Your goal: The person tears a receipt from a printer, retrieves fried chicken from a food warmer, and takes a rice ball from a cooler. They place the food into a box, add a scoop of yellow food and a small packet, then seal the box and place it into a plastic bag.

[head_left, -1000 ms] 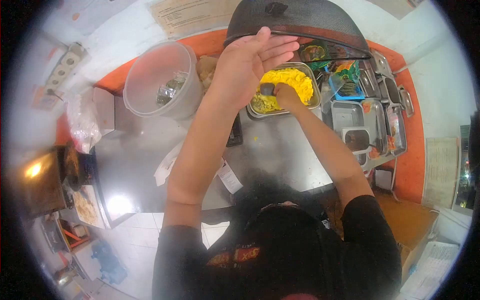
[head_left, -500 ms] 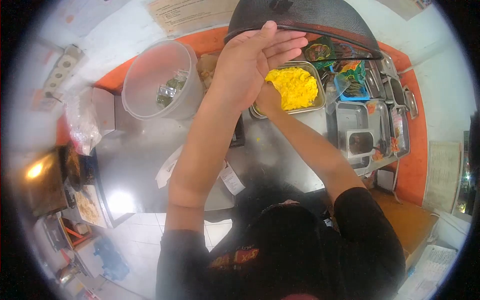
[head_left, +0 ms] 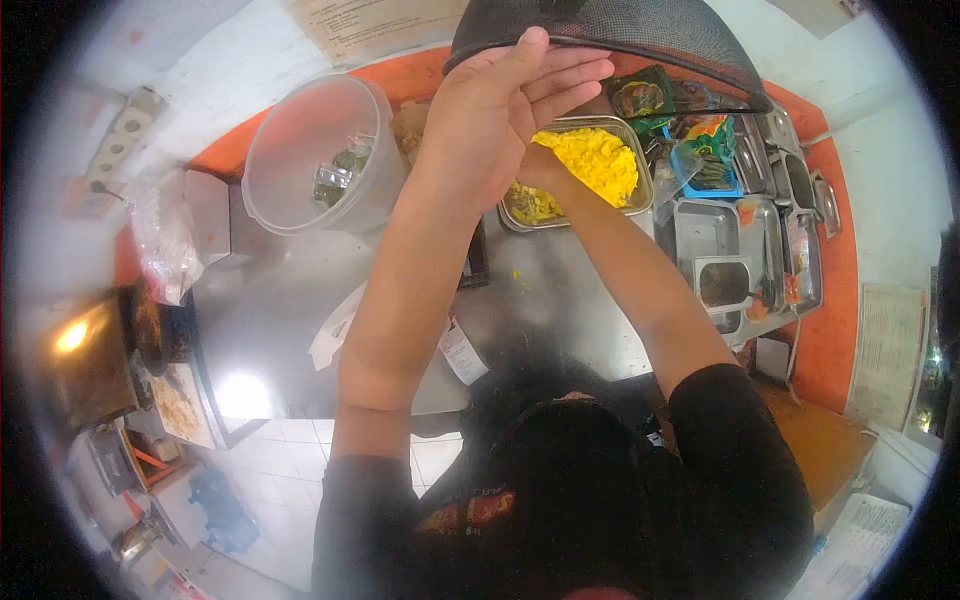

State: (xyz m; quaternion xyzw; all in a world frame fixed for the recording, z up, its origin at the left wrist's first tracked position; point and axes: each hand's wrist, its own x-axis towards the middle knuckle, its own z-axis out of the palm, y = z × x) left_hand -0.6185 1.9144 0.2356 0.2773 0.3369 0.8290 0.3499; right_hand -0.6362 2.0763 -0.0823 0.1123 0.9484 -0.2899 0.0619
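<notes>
My left hand [head_left: 505,110] is raised, palm showing and fingers stretched out, against the rim of a black mesh food cover [head_left: 640,35] that is tilted up. Its fingers grip nothing; the back of the hand seems to bear the cover. Below it is a rectangular metal tray [head_left: 648,190] of bright yellow food [head_left: 595,165] resembling scrambled egg, with darker yellow-green food [head_left: 530,205] in its near left part. My right hand [head_left: 543,168] reaches into the tray's left side. Its fingers are hidden behind my left hand, so what they hold does not show.
A clear plastic tub [head_left: 310,165] with small wrapped packets stands left of the tray. To the right are a blue basket [head_left: 715,185] of green packets and several metal pans [head_left: 708,230]. A paper slip [head_left: 462,352] lies on the steel table [head_left: 540,310]; yellow crumbs dot its surface.
My right hand has shifted slightly up, uncovering the darker food at the tray's near left. My left hand and the mesh cover have stayed almost in place.
</notes>
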